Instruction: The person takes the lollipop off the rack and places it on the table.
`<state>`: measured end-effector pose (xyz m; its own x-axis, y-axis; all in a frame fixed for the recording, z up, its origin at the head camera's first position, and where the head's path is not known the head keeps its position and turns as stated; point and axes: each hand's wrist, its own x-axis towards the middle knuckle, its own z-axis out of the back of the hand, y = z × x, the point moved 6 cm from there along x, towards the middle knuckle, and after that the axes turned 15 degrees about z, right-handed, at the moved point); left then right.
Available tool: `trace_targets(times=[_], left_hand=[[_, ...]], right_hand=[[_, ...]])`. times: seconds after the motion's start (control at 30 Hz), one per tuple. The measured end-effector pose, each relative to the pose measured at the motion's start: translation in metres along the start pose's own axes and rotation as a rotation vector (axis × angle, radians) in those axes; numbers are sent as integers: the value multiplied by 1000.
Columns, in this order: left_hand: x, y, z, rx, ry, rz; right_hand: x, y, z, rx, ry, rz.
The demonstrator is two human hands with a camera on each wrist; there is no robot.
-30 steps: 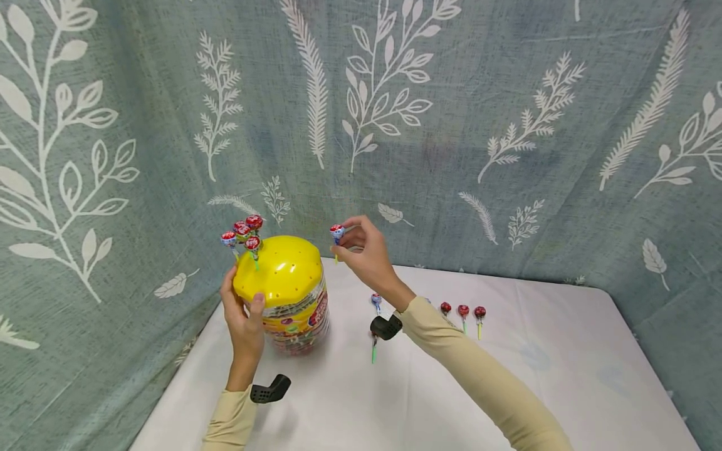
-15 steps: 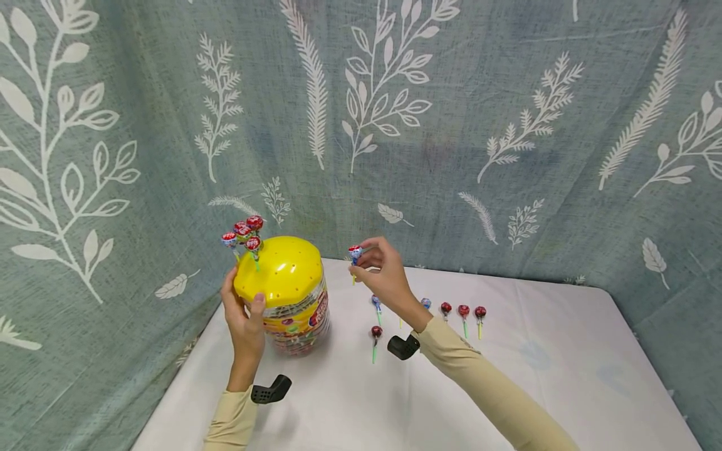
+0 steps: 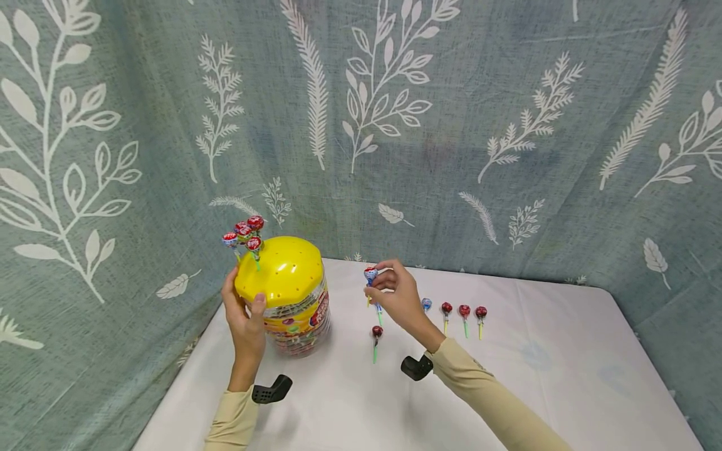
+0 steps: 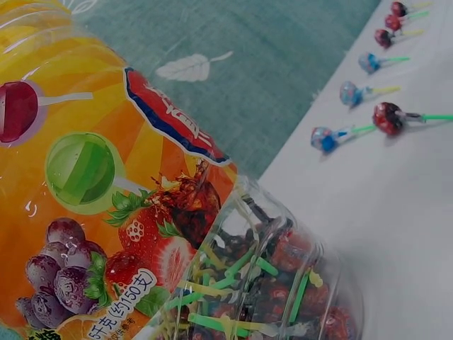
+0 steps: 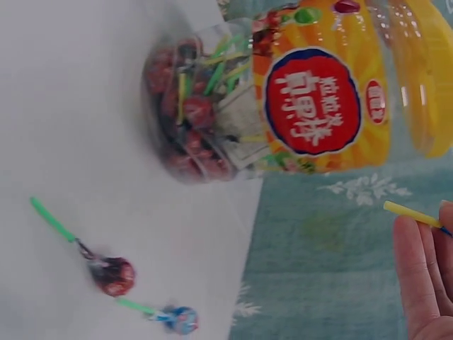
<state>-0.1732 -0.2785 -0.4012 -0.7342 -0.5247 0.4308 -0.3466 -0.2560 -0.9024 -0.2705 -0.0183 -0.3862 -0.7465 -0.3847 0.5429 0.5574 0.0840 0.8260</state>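
Note:
A clear plastic candy jar [image 3: 299,322] with a yellow lid [image 3: 287,269] stands at the left of the table. My left hand [image 3: 246,326] grips it at the lid, thumb in front and fingers round the far left side. Several wrapped lollipops [image 3: 243,233] stick up from holes along the lid's left edge. Right of the jar, my right hand [image 3: 399,295] pinches a lollipop [image 3: 370,274] with a blue-and-red wrapper, head up. Its yellow stick [image 5: 410,213] points past the fingertips in the right wrist view. Through the jar's wall, loose lollipops [image 4: 297,283] show near the bottom.
A dark red lollipop [image 3: 376,332] lies in front of the right hand, with a blue one [image 5: 185,320] behind it, partly covered in the head view. Farther right lies a row of several more lollipops [image 3: 464,311]. A patterned curtain [image 3: 361,138] closes off the back and sides.
My right hand has moved right and down, away from the jar lid, with the lollipop still pinched. The left hand and the jar have stayed in place.

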Motion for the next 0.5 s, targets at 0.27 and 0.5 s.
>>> trace_targets(times=[0.27, 0.5], left_hand=[[2, 7, 1, -9, 8, 2], [8, 33, 5, -14, 9, 8]], right_hand=[[-16, -16, 5, 49, -39, -68], [-30, -32, 10, 29, -51, -115]])
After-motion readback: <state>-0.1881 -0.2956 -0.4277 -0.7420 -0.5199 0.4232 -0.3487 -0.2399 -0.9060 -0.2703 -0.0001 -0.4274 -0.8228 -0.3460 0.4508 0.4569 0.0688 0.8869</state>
